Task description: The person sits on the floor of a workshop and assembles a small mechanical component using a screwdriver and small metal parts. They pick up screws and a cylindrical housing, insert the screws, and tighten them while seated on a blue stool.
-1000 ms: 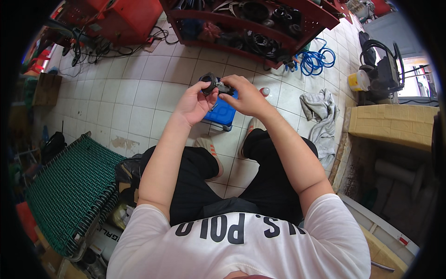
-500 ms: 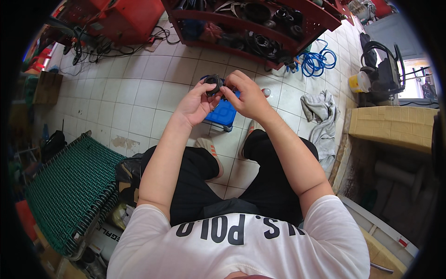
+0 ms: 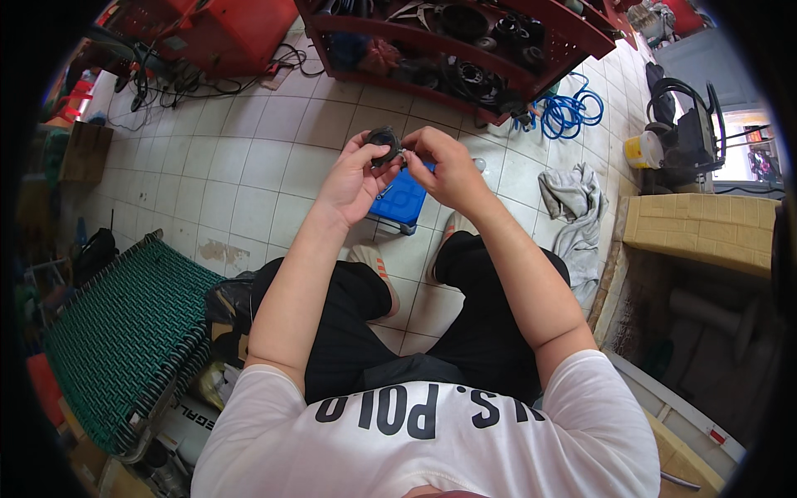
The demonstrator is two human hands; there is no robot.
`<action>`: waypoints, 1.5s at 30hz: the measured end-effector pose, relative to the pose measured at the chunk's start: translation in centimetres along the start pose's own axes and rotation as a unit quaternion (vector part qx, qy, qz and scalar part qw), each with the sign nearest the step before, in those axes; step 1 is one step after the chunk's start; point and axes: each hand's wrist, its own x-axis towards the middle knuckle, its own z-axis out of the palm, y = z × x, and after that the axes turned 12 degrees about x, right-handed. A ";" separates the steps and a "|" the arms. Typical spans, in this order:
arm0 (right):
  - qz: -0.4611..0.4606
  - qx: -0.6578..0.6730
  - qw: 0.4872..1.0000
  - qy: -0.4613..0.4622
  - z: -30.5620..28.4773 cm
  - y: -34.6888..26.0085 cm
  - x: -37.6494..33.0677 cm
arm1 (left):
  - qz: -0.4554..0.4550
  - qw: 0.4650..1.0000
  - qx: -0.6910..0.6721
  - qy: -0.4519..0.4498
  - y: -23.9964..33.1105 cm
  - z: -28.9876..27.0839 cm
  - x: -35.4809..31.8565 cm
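My left hand (image 3: 350, 184) grips a small black round part (image 3: 381, 137), its thumb pressed over the face and the fingers behind it. Close beside it, my right hand (image 3: 448, 170) pinches at the part's right edge with thumb and index finger. A small light-coloured bit shows at those fingertips, too small to name. Below both hands stands a low blue stool or box (image 3: 400, 203) with dark feet, partly covered by the hands. A thin metal item on its top is mostly hidden.
Ahead is a red shelf cart (image 3: 398, 62) loaded with mechanical parts. A blue coiled hose (image 3: 573, 112) and a grey cloth (image 3: 573, 212) lie on the tiled floor to the right. A green woven seat (image 3: 133, 332) stands at the left, a yellowish box (image 3: 697, 228) at the right.
The black part has been turned, so its round face shows more and its opening less. Both hands have shifted slightly, staying close together at the part.
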 end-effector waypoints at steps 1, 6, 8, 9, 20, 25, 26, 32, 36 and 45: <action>0.001 0.007 1.000 0.003 0.1 0.0 0.0 | 0.002 1.000 0.002 0.002 0.0 0.0 0.0; -0.014 -0.007 1.000 -0.015 -0.3 -0.2 0.2 | 0.001 1.000 0.004 0.005 0.0 -0.1 -0.1; -0.026 -0.032 0.999 -0.018 -0.5 -0.4 0.3 | 0.008 1.000 0.007 0.007 0.0 -0.1 -0.1; -0.022 -0.046 0.999 -0.018 -0.5 -0.4 0.2 | 0.014 1.000 0.009 0.009 -0.1 0.0 -0.1; 0.274 0.107 0.955 -0.026 0.2 -0.1 -0.2 | 0.052 0.998 0.021 0.022 -0.4 0.8 -0.4; 0.118 0.032 0.991 0.047 0.5 -0.4 -0.5 | 0.060 0.997 0.008 0.045 -0.4 1.0 -0.4; 0.099 0.014 0.994 0.045 0.5 -0.5 -0.5 | 0.063 0.997 0.008 0.044 -0.4 0.9 -0.4; 0.159 0.012 0.987 0.019 0.9 0.3 -0.6 | 0.068 0.997 0.024 0.037 -0.5 0.8 -0.4; 0.209 0.079 0.974 0.043 1.1 0.0 -0.6 | 0.071 0.996 0.018 0.042 -0.5 1.0 -0.5; 0.187 0.040 0.981 0.035 1.1 0.6 -0.6 | 0.074 0.996 0.019 0.041 -0.8 0.9 -0.4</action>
